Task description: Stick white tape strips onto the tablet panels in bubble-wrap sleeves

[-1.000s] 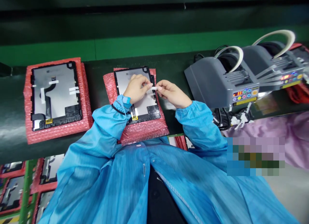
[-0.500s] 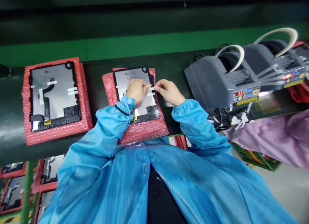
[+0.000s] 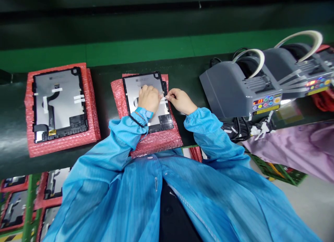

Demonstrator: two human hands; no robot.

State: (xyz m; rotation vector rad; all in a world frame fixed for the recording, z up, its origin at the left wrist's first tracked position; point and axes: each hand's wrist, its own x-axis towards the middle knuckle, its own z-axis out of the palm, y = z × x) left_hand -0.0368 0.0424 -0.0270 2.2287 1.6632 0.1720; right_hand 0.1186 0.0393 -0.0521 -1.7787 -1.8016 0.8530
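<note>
A tablet back panel (image 3: 138,84) lies on red bubble wrap (image 3: 156,141) in front of me on the dark belt. My left hand (image 3: 149,98) rests on the panel, fingers curled, pressing a short white tape strip (image 3: 164,97) down at the panel's right edge. My right hand (image 3: 180,100) pinches the same strip's right end just beside the panel. Both sleeves are blue.
A second panel (image 3: 58,102) on red bubble wrap (image 3: 62,144) lies to the left, with white tape strips on it. Two grey tape dispensers (image 3: 235,90) (image 3: 294,68) stand at the right with cables below. A person's purple sleeve (image 3: 294,144) reaches in lower right. More panels (image 3: 15,207) lie lower left.
Both hands have lowered the tape strip from above the panel down onto its right edge. My left hand slid down the panel; the purple sleeve drew back slightly.
</note>
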